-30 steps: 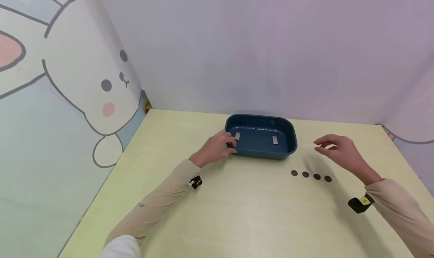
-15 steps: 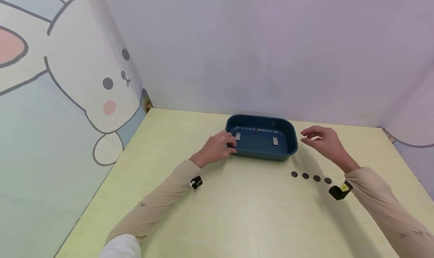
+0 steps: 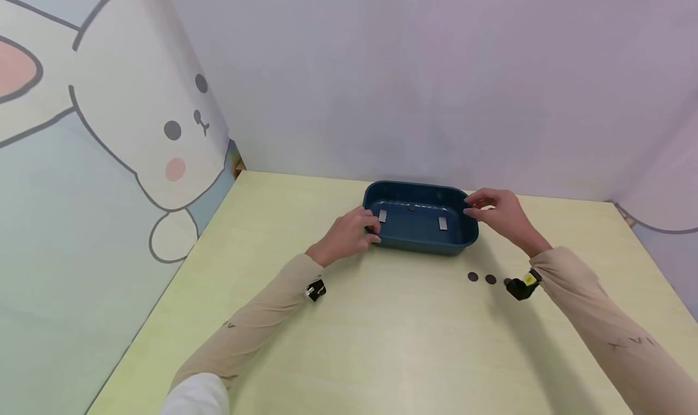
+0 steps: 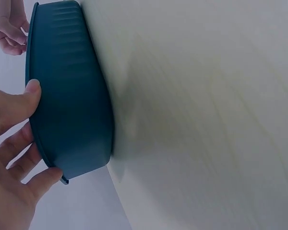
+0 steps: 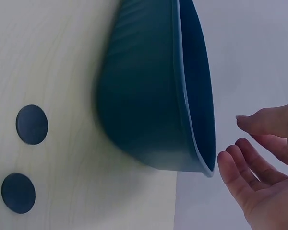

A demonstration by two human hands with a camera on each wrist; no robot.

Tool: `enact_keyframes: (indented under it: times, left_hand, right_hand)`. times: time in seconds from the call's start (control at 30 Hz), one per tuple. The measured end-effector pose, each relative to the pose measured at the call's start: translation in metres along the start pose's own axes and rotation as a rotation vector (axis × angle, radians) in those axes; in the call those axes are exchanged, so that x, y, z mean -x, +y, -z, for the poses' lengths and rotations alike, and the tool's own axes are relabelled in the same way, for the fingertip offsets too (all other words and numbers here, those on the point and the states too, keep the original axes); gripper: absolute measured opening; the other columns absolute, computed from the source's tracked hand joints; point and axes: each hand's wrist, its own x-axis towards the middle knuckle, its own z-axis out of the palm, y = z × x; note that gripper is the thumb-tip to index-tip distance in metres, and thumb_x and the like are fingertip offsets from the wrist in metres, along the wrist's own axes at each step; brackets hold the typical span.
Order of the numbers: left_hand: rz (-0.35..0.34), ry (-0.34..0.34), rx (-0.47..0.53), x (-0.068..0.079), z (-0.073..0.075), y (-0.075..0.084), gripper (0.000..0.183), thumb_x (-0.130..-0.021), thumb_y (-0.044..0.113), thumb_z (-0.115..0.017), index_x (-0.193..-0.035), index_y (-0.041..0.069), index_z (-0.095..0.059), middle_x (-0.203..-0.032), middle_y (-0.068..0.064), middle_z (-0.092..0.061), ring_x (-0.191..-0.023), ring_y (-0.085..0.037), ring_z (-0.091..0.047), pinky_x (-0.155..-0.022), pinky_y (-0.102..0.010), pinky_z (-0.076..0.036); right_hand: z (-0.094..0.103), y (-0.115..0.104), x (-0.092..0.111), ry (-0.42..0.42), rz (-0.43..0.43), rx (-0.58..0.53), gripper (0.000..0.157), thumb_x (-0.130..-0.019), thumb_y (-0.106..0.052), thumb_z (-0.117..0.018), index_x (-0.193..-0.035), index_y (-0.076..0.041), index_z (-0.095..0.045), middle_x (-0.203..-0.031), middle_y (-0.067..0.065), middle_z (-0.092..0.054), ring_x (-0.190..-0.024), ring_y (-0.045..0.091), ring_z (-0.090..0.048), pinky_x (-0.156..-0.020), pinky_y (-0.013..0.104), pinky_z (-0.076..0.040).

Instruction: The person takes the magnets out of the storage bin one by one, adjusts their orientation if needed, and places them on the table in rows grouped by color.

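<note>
Pale lilac sheeting (image 3: pixel 382 88) rises behind the far edge of a light yellow tabletop (image 3: pixel 354 342) with a faint wood grain, and on the left stands a panel printed with a white cartoon rabbit (image 3: pixel 131 112) on light blue. Near the tabletop's far edge, a little right of centre, sits a dark blue rounded-rectangular tray (image 3: pixel 420 246), its hollow side up. Two small silvery rectangular pieces (image 3: pixel 443 223) lie in it, one towards the left end and one towards the right, along with a small dark round spot (image 3: pixel 411 208) towards the far side, too small to identify.

A person's left hand (image 3: pixel 349 233) is at the tray's near left corner, its grip clamped on the rim, with some fingers reaching inside and the thumb outside. The right hand (image 3: pixel 503 216) is at the tray's right end, its grip apart, thumb and curved fingers separated by a gap; whether a fingertip touches the rim cannot be told.

Flat dark grey discs (image 3: pixel 472 277) lie in a row to the right, nearer than the tray; two show whole, while a third is partly covered by the black camera box (image 3: pixel 520 288) worn over the right beige sleeve (image 3: pixel 594 318).
</note>
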Motion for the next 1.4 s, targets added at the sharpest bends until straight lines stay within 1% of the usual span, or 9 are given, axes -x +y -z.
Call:
enact_keyframes:
  times: [0.1, 0.27, 0.5, 0.6, 0.87, 1.07, 1.17, 1.33, 1.4]
  left_hand:
    - [0.005, 0.001, -0.001, 0.000, 0.000, -0.001, 0.008, -0.084, 0.023, -0.074, -0.085, 0.018, -0.067, -0.084, 0.005, -0.057, -0.077, -0.011, -0.046, -0.059, -0.023, -0.041]
    - [0.013, 0.006, 0.000, 0.000, 0.000, 0.000, 0.008, -0.083, 0.022, -0.075, -0.085, 0.017, -0.068, -0.085, 0.004, -0.057, -0.078, -0.011, -0.047, -0.060, -0.023, -0.042]
    - [0.020, -0.006, 0.012, 0.001, 0.002, 0.001, 0.008, -0.084, 0.022, -0.074, -0.085, 0.017, -0.068, -0.084, 0.005, -0.056, -0.077, -0.011, -0.046, -0.060, -0.023, -0.041]
    - [0.021, -0.004, 0.015, 0.001, 0.002, 0.000, 0.008, -0.084, 0.022, -0.074, -0.085, 0.017, -0.068, -0.084, 0.005, -0.056, -0.077, -0.011, -0.045, -0.060, -0.022, -0.041]
    - [0.022, -0.004, 0.029, 0.001, 0.002, 0.000, 0.008, -0.084, 0.021, -0.074, -0.086, 0.016, -0.068, -0.085, 0.005, -0.057, -0.079, -0.011, -0.046, -0.062, -0.023, -0.042]
    - [0.021, -0.014, 0.034, 0.001, 0.003, -0.001, 0.008, -0.084, 0.021, -0.073, -0.087, 0.016, -0.068, -0.087, 0.003, -0.058, -0.080, -0.011, -0.046, -0.064, -0.023, -0.043]
    - [0.029, -0.021, 0.042, 0.002, 0.003, -0.001, 0.007, -0.085, 0.021, -0.073, -0.088, 0.016, -0.068, -0.088, 0.003, -0.058, -0.082, -0.012, -0.048, -0.065, -0.023, -0.044]
    - [0.032, -0.025, 0.046, 0.002, 0.001, -0.001, 0.008, -0.085, 0.021, -0.073, -0.089, 0.016, -0.068, -0.090, 0.004, -0.058, -0.084, -0.013, -0.049, -0.068, -0.023, -0.045]
    - [0.027, -0.022, 0.046, 0.001, 0.000, -0.001, 0.008, -0.085, 0.021, -0.073, -0.089, 0.016, -0.068, -0.090, 0.004, -0.058, -0.084, -0.013, -0.049, -0.068, -0.023, -0.044]
  right_hand:
    - [-0.004, -0.005, -0.006, -0.018, -0.004, -0.033, 0.027, -0.089, -0.017, -0.067, -0.110, 0.001, -0.065, -0.106, 0.016, -0.063, -0.093, 0.025, -0.058, -0.067, 0.020, -0.048]
    - [-0.011, -0.013, -0.015, -0.044, 0.004, -0.064, 0.027, -0.089, -0.017, -0.067, -0.108, 0.001, -0.065, -0.104, 0.018, -0.063, -0.088, 0.024, -0.057, -0.066, 0.020, -0.048]
    - [-0.023, -0.015, -0.027, -0.073, -0.009, -0.115, 0.027, -0.089, -0.010, -0.066, -0.110, 0.006, -0.063, -0.103, 0.020, -0.064, -0.080, 0.010, -0.061, -0.067, 0.021, -0.050]
    - [-0.027, -0.017, -0.032, -0.079, -0.014, -0.130, 0.027, -0.088, -0.008, -0.067, -0.110, 0.007, -0.064, -0.102, 0.021, -0.065, -0.078, 0.007, -0.061, -0.067, 0.022, -0.050]
    - [-0.039, -0.023, -0.043, -0.094, -0.052, -0.166, 0.025, -0.088, 0.000, -0.064, -0.111, 0.010, -0.062, -0.105, 0.026, -0.062, -0.079, 0.010, -0.061, -0.068, 0.021, -0.050]
    - [-0.050, -0.025, -0.050, -0.115, -0.069, -0.214, 0.025, -0.087, 0.008, -0.059, -0.111, 0.013, -0.059, -0.107, 0.030, -0.059, -0.086, 0.025, -0.065, -0.070, 0.025, -0.052]
    - [-0.056, -0.025, -0.054, -0.117, -0.078, -0.203, 0.025, -0.086, 0.008, -0.060, -0.111, 0.013, -0.060, -0.106, 0.029, -0.060, -0.087, 0.029, -0.064, -0.073, 0.030, -0.052]
    - [-0.063, -0.021, -0.060, -0.105, -0.100, -0.177, 0.024, -0.086, 0.007, -0.061, -0.109, 0.012, -0.061, -0.102, 0.027, -0.061, -0.086, 0.031, -0.063, -0.078, 0.043, -0.051]
    - [-0.066, -0.020, -0.062, -0.102, -0.098, -0.157, 0.023, -0.086, 0.007, -0.061, -0.108, 0.011, -0.062, -0.100, 0.025, -0.062, -0.085, 0.032, -0.063, -0.076, 0.043, -0.051]
